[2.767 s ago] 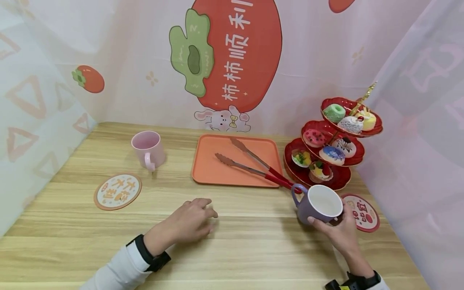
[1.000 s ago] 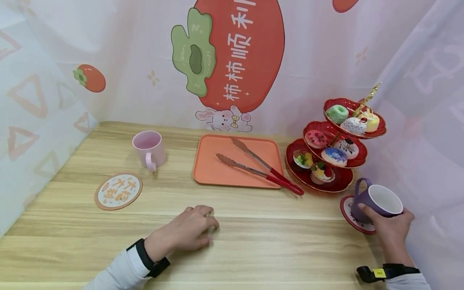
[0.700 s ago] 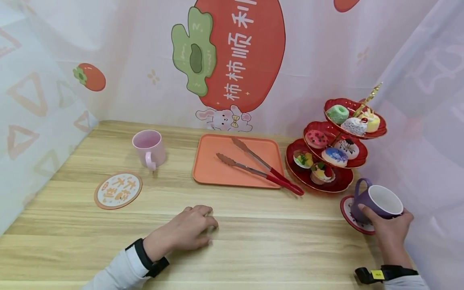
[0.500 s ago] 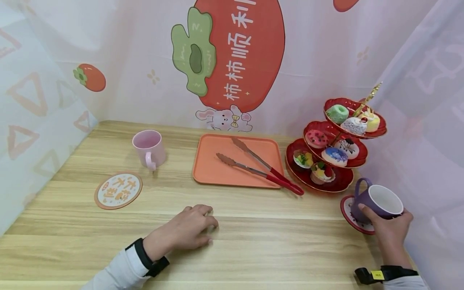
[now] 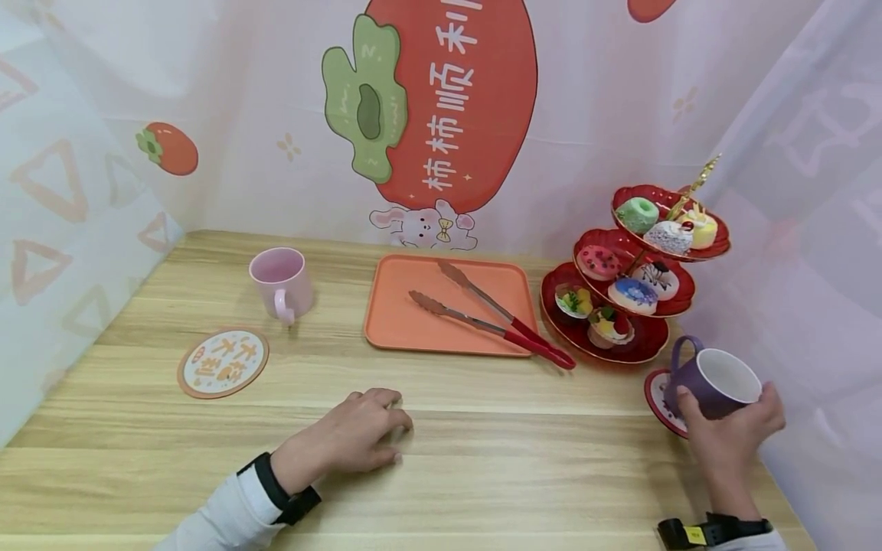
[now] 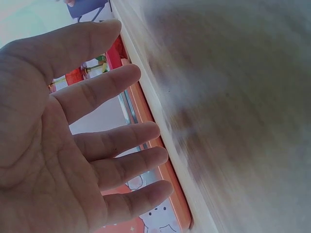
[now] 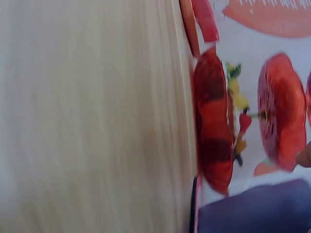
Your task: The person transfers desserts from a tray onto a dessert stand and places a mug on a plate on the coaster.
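Note:
A purple mug (image 5: 713, 383) with a white inside stands upright on a red-rimmed round coaster (image 5: 657, 394) at the right. My right hand (image 5: 733, 440) is spread behind it, thumb on the left side and fingers on the right. In the right wrist view a fingertip (image 7: 304, 156) shows a gap from the purple mug (image 7: 257, 208). My left hand (image 5: 351, 432) lies low over the middle of the table, holding nothing. The left wrist view shows its fingers (image 6: 116, 141) loosely extended. Contact between the right fingers and the mug cannot be made out fully.
An orange tray (image 5: 393, 314) bears red-handled tongs (image 5: 475, 321), whose handles overhang its front right corner. Behind the mug stands a three-tier red stand (image 5: 648, 344) with several small cakes. A pink mug (image 5: 285, 283) and an orange-rimmed coaster (image 5: 223, 363) sit at left. Curtains enclose the table.
The purple mug was carried right onto the coaster and stays there. Since half a second ago my right hand has loosened and drawn slightly back and left. The left hand has hardly moved.

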The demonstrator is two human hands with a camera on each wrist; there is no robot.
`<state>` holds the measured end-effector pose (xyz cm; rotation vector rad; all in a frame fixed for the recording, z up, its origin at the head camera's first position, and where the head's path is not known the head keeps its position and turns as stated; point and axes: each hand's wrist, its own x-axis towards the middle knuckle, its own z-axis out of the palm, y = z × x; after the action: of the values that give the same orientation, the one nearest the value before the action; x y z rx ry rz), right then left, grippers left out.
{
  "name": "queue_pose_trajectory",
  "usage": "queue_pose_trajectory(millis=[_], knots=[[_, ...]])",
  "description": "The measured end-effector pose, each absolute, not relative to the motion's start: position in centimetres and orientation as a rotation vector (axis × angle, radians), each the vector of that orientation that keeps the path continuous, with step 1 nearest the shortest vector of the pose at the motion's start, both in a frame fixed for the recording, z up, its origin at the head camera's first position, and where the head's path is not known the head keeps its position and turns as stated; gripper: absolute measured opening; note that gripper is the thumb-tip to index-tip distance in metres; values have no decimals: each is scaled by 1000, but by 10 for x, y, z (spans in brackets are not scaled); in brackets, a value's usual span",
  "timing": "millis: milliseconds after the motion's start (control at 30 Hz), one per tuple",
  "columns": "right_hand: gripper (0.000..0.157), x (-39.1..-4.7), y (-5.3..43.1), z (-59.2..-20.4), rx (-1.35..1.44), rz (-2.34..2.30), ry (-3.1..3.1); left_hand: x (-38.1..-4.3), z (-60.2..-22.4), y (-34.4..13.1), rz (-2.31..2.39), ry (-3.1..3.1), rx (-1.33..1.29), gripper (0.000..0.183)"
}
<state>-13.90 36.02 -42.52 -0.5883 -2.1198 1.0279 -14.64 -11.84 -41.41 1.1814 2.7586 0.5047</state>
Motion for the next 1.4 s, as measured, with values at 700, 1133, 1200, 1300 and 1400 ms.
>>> queue_pose_trajectory(millis=[700,1133,1200,1300,1400], knots=[[79,-138,292,-393,204,835,-2431,-155,-412,-133,540,2773,1091,31],[63,-141,247,-393,545,826,-2727,-159,-411,-143,592,2770,975,32],[63,-142,241,-394,608,803,-2744,-161,-411,-146,620,2765,963,33],[63,-145,233,-396,703,773,-2757,-164,-412,-152,684,2746,953,32],[62,-147,224,-397,768,743,-2776,-169,-412,-158,749,2736,945,31]])
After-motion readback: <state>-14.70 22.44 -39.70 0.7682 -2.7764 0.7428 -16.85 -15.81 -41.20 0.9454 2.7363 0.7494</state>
